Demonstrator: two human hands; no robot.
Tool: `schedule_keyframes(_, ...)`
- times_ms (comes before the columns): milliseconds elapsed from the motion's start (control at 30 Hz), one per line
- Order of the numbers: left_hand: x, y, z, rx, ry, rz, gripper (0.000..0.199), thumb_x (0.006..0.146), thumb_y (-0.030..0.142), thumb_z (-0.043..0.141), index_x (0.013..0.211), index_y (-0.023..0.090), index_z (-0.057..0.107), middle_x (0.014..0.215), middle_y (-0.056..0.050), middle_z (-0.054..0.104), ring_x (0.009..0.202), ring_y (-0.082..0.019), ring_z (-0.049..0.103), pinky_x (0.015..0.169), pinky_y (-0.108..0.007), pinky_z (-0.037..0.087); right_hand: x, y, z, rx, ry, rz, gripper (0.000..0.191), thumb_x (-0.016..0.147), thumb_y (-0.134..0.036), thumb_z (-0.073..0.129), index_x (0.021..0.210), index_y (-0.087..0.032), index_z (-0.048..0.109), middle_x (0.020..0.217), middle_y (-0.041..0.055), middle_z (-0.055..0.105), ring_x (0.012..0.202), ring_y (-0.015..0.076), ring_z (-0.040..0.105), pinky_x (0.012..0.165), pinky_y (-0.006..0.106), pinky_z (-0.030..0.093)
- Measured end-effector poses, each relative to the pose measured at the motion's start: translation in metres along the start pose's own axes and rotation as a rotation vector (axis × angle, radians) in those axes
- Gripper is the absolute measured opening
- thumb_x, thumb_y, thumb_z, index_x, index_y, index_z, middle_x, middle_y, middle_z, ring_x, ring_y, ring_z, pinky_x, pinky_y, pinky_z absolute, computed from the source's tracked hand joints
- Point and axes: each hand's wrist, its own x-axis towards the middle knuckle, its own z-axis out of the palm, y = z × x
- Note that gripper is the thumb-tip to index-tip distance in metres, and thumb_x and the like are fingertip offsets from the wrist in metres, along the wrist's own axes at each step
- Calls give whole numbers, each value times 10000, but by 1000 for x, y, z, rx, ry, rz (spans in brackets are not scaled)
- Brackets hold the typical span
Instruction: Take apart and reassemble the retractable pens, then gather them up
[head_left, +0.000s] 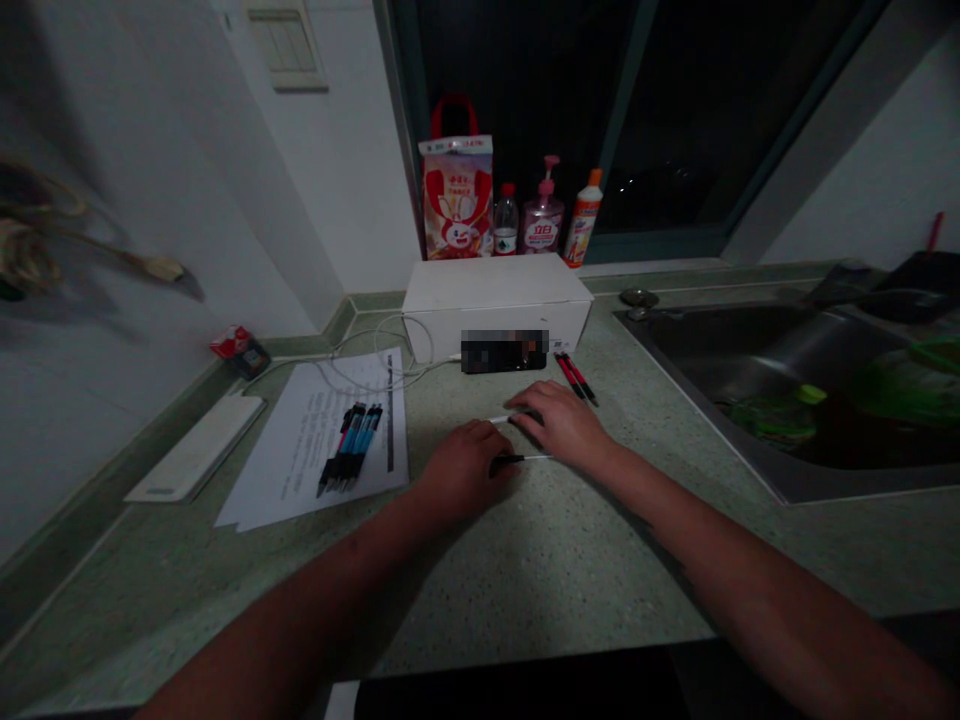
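On the speckled green countertop (570,570), a lower slim white pen (534,458) and an upper slim white pen (500,420) lie almost parallel and close together, roughly level with the surface. The lower pen has a dark section at the end nearest the left hand (466,468), while much of the upper pen is hidden under the right hand (561,424). Both arms reach forward from the bottom corners, the left from about 7 o'clock and the right from about 5 o'clock, with palms facing down and wrists low. The left hand is narrowly curled, its fingers (499,455) at the lower pen's dark end. The right hand lies flatter, its fingers (525,398) draped across the upper pen. Neither grip can be confirmed from this view. Taking the hands as the centre, a bundle of blue-and-black pens (349,447) lies at 9 o'clock on a printed sheet of paper (337,395), and a pair of red-and-black pens (576,378) lies at 1 o'clock. A blurred-out dark rectangular object (504,351) sits at 12 o'clock against a white cardboard box (495,295), and a stainless steel sink (780,480) is at 3 o'clock.
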Motion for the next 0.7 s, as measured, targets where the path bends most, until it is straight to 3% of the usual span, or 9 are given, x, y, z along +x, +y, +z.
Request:
schedule_keyframes(133, 1, -5, 3, 31, 17, -13, 78, 918, 167, 657, 938, 184, 730, 980, -82, 716, 956, -245, 646, 889, -372, 498, -4, -7, -8, 31, -17, -48, 138, 987, -249, 628, 983, -203, 759, 960, 85, 728, 975, 243, 645, 894, 383, 490)
schedule_keyframes(300, 2, -17, 2, 43, 129, -116, 114, 943, 187, 633, 1004, 175, 728, 978, -90, 723, 948, -257, 650, 883, -393, 494, -8, -12, -7, 66, -91, -138, 142, 990, -271, 631, 1035, -202, 748, 958, 76, 727, 952, 232, 639, 854, 362, 486)
schedule_keyframes(433, 4, -21, -2, 48, 125, -129, 117, 942, 192, 639, 1006, 178, 736, 973, -83, 729, 949, -262, 652, 879, -401, 488, -7, -10, -5, 60, -112, -153, 131, 990, -253, 642, 1039, -185, 743, 955, 77, 727, 954, 232, 638, 854, 358, 483)
schedule_keyframes(700, 6, -29, -12, 123, 135, -167, 229, 943, 169, 576, 1064, 212, 766, 981, -100, 699, 981, -279, 615, 876, -409, 485, -5, 3, -16, -24, -28, -24, 122, 982, -205, 631, 977, -174, 750, 984, 101, 707, 974, 258, 629, 883, 389, 489)
